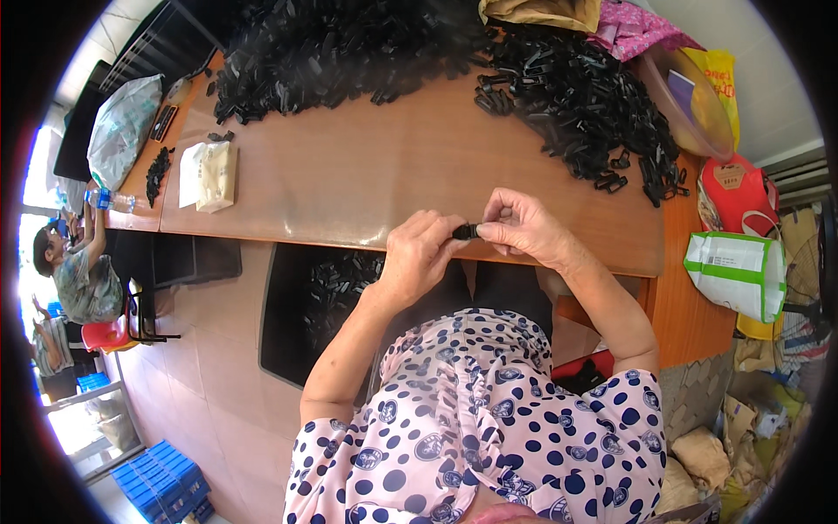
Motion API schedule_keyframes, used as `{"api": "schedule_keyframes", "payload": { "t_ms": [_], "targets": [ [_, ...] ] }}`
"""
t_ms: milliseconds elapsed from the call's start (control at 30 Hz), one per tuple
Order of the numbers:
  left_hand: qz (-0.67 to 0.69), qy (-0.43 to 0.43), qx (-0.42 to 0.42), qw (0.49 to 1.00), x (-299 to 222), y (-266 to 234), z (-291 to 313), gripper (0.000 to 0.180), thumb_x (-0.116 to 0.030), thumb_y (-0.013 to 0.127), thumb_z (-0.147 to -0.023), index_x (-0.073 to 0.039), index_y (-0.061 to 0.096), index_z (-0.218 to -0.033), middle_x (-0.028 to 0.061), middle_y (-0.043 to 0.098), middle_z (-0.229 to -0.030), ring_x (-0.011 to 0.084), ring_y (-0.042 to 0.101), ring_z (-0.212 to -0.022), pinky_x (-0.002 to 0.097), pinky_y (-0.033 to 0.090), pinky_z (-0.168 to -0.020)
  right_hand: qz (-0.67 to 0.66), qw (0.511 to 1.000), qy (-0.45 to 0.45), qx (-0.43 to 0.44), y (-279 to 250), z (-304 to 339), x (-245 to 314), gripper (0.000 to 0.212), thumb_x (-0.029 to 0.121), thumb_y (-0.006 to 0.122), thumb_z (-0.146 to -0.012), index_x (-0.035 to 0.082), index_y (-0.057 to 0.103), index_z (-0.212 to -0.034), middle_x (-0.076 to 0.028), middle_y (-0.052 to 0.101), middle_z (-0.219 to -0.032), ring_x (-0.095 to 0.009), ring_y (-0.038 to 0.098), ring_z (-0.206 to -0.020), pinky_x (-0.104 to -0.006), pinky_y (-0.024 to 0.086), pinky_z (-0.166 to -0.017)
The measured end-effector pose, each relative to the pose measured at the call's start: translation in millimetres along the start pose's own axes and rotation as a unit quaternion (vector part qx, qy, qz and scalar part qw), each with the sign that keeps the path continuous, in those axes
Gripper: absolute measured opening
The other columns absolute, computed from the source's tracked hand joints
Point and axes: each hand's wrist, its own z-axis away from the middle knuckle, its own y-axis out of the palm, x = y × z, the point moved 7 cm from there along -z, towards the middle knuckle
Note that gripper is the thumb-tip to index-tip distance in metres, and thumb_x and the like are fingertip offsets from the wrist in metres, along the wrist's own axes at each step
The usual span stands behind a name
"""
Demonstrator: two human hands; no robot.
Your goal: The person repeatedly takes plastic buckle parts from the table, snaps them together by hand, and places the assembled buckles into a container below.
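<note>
Just above the near edge of the brown table [332, 183], my two hands meet at a small black plastic piece [465, 231]. My left hand [415, 253] grips its left end, fingers closed round it. At the other end, my right hand [524, 225] pinches it between thumb and forefinger. The piece's exact kind is too small to tell. Similar black pieces form a wide heap [340, 57] at the far side and another heap [585, 105] at the far right. Below the table edge, left of my lap, a black tray [284, 323] holds more black pieces.
A tissue pack [214, 177] and a clear plastic bag [127, 127] lie on the left. A water bottle [112, 201] stands near another person [87, 279]. On the right are a plastic basin [711, 122], a red bag [738, 192] and a white-green bag [733, 271]. Blue crates [161, 480] sit lower left.
</note>
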Motion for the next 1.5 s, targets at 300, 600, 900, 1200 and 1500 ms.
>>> {"api": "schedule_keyframes", "payload": {
  "t_ms": [300,600,900,1200,1500],
  "targets": [
    [0.037,-0.02,0.047,0.998,-9.3,-2.6,9.5,0.019,-0.009,0.071,-0.078,-0.003,0.065,-0.095,0.0068,0.063,-0.079,0.0232,0.059,-0.072,0.0338,0.048,-0.065,-0.145,0.975,0.099,0.139,22.9,1.9,-27.3,0.025,0.017,0.069,-0.086,0.006,0.049,-0.095,-0.005,0.059,-0.077,-0.013,0.06,-0.064,-0.0157,0.04,-0.044],
    [0.481,-0.224,-0.026,0.847,32.8,3.2,35.0,0.025,-0.02,0.07,-0.083,-0.011,0.068,-0.106,0.0157,0.036,-0.141,0.0321,0.036,-0.129,0.0451,0.032,-0.105,-0.171,0.945,0.028,0.279,80.5,-1.4,-10.2,0.057,0.047,0.045,-0.096,0.006,0.04,-0.134,-0.009,0.054,-0.098,-0.016,0.061,-0.083,-0.0203,0.047,-0.052],
    [0.502,-0.289,-0.08,0.811,55.5,-17.2,87.0,0.029,-0.03,0.058,-0.093,-0.004,0.065,-0.105,0.0113,0.044,-0.138,0.0207,0.049,-0.117,0.0358,0.04,-0.097,-0.117,0.972,0.036,0.202,126.4,-30.6,-50.1,0.035,0.036,0.047,-0.099,0.003,0.056,-0.107,-0.004,0.056,-0.073,-0.009,0.058,-0.057,-0.0194,0.045,-0.047],
    [-0.088,-0.21,0.079,0.97,66.5,-103.5,99.8,0.04,-0.025,0.078,-0.067,-0.005,0.065,-0.1,0.0135,0.059,-0.111,0.0324,0.055,-0.103,0.0395,0.046,-0.086,0.549,0.787,-0.25,-0.132,11.8,-81.5,40.3,0.043,0.033,0.065,-0.085,0.004,0.054,-0.114,-0.017,0.057,-0.108,-0.032,0.057,-0.097,-0.0412,0.048,-0.08],
    [-0.242,-0.041,-0.019,0.969,144.1,-33.8,-134.2,0.026,-0.022,0.065,-0.085,-0.005,0.063,-0.104,0.0124,0.061,-0.094,0.0307,0.061,-0.08,0.0398,0.048,-0.068,0.703,0.582,-0.288,-0.29,-82.9,-141.3,59.1,0.028,0.022,0.07,-0.078,0.002,0.064,-0.097,-0.015,0.049,-0.124,-0.031,0.04,-0.124,-0.0456,0.036,-0.095]
  ]
}}
